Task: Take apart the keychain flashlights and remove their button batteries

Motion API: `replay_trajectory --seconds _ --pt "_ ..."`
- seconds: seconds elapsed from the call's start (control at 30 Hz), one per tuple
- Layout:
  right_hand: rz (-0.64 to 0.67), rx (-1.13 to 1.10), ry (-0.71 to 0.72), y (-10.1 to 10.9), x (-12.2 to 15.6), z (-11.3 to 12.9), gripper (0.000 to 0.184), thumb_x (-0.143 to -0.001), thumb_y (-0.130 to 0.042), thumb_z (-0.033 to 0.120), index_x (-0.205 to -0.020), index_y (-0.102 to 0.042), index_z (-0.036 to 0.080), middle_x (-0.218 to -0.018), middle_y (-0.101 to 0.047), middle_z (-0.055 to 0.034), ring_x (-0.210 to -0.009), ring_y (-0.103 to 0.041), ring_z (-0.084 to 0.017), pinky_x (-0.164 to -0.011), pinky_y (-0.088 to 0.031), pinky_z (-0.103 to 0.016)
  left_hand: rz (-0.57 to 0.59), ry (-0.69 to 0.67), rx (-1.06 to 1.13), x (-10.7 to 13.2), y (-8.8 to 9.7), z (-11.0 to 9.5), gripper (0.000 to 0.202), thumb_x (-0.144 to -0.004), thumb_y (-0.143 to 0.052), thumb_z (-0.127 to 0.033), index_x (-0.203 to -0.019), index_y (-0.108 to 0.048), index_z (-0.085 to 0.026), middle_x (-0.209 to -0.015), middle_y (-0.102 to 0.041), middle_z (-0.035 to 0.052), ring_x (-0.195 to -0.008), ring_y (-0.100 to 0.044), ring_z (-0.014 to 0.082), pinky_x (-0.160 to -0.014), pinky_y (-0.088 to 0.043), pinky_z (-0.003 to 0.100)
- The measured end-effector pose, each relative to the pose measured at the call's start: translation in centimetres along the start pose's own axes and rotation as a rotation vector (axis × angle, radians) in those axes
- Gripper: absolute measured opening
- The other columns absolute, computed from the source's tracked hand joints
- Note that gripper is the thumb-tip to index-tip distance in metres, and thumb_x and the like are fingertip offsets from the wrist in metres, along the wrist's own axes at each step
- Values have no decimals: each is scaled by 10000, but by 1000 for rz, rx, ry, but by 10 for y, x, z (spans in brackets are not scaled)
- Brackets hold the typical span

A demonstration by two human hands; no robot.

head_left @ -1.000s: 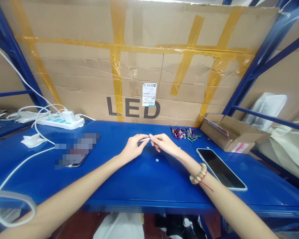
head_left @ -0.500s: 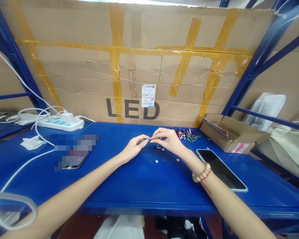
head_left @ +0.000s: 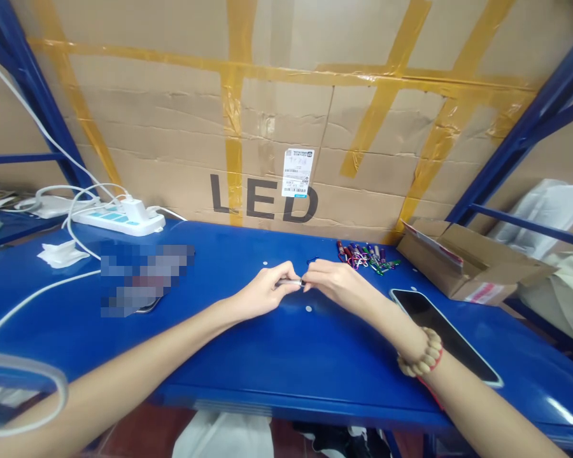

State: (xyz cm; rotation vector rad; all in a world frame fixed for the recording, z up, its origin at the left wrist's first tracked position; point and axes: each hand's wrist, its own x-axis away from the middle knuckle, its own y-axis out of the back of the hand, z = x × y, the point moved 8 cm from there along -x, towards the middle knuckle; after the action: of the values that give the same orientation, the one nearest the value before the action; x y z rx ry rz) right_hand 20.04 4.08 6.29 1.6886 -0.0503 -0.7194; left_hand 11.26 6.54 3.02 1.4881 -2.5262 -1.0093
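Observation:
Over the blue table (head_left: 229, 375), my left hand (head_left: 262, 289) is closed around a small silver cylinder (head_left: 290, 282), which lies roughly level between my hands. My right hand (head_left: 332, 280) pinches the dark end of this cylinder with thumb and fingers. Just behind my right fingers a bit of a blue clip (head_left: 312, 259) shows; whether it is joined to the cylinder I cannot tell. Beyond my right hand lies a pile of small coloured metal tubes with carabiner clips (head_left: 365, 256), in red, purple, blue and green.
A phone (head_left: 446, 331) lies by my right forearm, with an open cardboard box (head_left: 468, 264) behind it. To the left are a blurred-out device (head_left: 148, 280), crumpled tissue (head_left: 63, 254) and a power strip (head_left: 119, 217) with white cables. A large carton (head_left: 172, 140) stands along the back.
The silver cylinder now shows between my hands, where only a tiny piece showed before. The dark clip-like item near my right fingers no longer lies there. The view has shifted.

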Motion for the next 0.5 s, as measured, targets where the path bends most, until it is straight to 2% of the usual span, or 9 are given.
replay_trajectory --seconds 0.17,0.3,0.4,0.5 --pt "108 129 81 -28 9 5 307 -941 -342 220 -716 -544 167 -636 -488 -18 -599 -440 -134 -575 -338 -247 45 -47 -221 2 -5 -1 166 -835 -438 -279 -702 -465 -184 -674 -578 -18 -617 -495 110 -607 -381 223" --pt "35 110 48 -27 10 1 319 -940 -283 162 -730 -523 164 -640 -478 -23 -597 -420 -138 -571 -335 -248 9 25 -34 0 -7 10 152 -827 -459 -306 -726 -436 -195 -775 -652 4 -741 -599 146 -677 -453 241" --pt "-40 80 -1 -19 10 -1 318 -922 -269 125 -717 -507 170 -654 -491 -34 -611 -424 -142 -577 -340 -246 -39 20 122 1 -8 8 178 -823 -474 -318 -715 -395 -200 -850 -666 22 -857 -629 171 -743 -478 261" --pt "-90 3 -77 -13 9 0 316 -918 -278 152 -679 -483 177 -649 -505 -41 -598 -431 -141 -579 -345 -249 -73 -3 158 2 -8 2 180 -820 -478 -301 -711 -374 -202 -843 -663 23 -863 -637 172 -760 -488 269"
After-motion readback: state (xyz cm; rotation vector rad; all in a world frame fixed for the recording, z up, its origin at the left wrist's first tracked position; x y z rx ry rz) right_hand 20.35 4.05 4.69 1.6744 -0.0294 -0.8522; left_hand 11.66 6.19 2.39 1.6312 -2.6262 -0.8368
